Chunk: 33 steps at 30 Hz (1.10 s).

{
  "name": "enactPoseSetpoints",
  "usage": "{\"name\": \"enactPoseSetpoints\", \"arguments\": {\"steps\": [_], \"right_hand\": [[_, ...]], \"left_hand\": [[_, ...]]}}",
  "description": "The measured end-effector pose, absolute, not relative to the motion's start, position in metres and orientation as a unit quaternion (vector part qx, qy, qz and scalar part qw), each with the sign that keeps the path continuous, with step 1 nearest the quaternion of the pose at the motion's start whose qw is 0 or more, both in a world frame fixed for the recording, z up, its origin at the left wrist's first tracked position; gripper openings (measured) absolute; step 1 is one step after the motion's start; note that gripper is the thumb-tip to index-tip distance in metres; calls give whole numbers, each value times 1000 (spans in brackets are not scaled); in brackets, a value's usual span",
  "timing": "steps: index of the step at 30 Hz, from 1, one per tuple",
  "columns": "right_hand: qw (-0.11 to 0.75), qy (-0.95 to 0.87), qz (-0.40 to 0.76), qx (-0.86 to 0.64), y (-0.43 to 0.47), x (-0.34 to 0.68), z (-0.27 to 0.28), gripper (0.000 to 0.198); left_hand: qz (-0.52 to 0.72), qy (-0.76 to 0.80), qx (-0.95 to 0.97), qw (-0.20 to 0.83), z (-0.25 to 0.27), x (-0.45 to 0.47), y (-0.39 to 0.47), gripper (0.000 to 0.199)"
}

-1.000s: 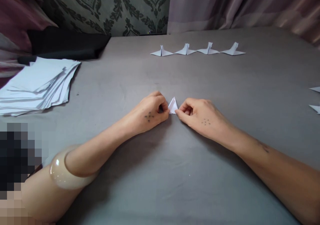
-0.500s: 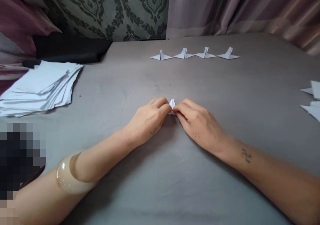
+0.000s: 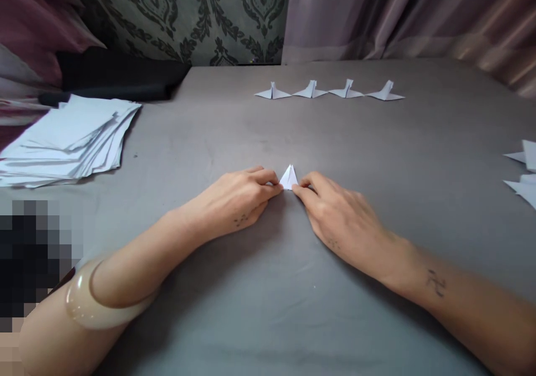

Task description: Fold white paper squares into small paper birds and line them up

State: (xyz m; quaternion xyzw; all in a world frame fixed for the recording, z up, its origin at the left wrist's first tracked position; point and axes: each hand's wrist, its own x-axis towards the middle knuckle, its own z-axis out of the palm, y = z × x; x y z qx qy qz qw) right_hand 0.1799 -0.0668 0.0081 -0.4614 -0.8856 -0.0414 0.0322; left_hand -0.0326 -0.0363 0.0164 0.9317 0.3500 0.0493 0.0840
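Observation:
A small piece of folded white paper (image 3: 288, 177), shaped like a pointed triangle with a slit down from its tip, is between my two hands at the middle of the grey cloth. My left hand (image 3: 247, 193) pinches its left lower corner between thumb and fingers. On the other side, my right hand (image 3: 335, 208) has thumb and forefinger closed on the right lower corner. The tip points away from me. My fingertips hide both bottom corners. A pale bangle (image 3: 111, 303) circles my left forearm.
Several folded paper figures (image 3: 312, 90) stand in a row at the back. More folded paper (image 3: 527, 167) shows at the right edge. A stack of white sheets (image 3: 71, 141) lies at the left, before a black cloth (image 3: 121, 75). Curtains (image 3: 352, 13) hang behind.
My hands have drawn slightly apart, so more of the folded paper shows between them. Both forearms have shifted outward. The view has moved a little.

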Motion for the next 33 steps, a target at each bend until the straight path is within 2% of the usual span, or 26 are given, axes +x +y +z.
{"name": "enactPoseSetpoints", "arguments": {"steps": [10, 18, 20, 22, 27, 33], "right_hand": [[-13, -887, -24, -461, -71, 182, 14, 34], [-24, -881, 8, -472, -71, 177, 27, 27], [-6, -878, 32, -478, -68, 177, 28, 27], [31, -873, 56, -483, -63, 180, 26, 27], [177, -806, 168, -539, -44, 187, 11, 27], [250, -757, 216, -564, -40, 185, 2, 22]], "left_hand": [[64, 356, 927, 102, 19, -30, -37, 32], [218, 478, 825, 208, 3, -25, -28, 17], [229, 498, 807, 218, 0, -22, -25, 22], [234, 496, 800, 244, -1, -20, -25, 17], [239, 491, 786, 290, -1, -15, -30, 9], [280, 495, 756, 325, -7, -13, -29, 23]]}}
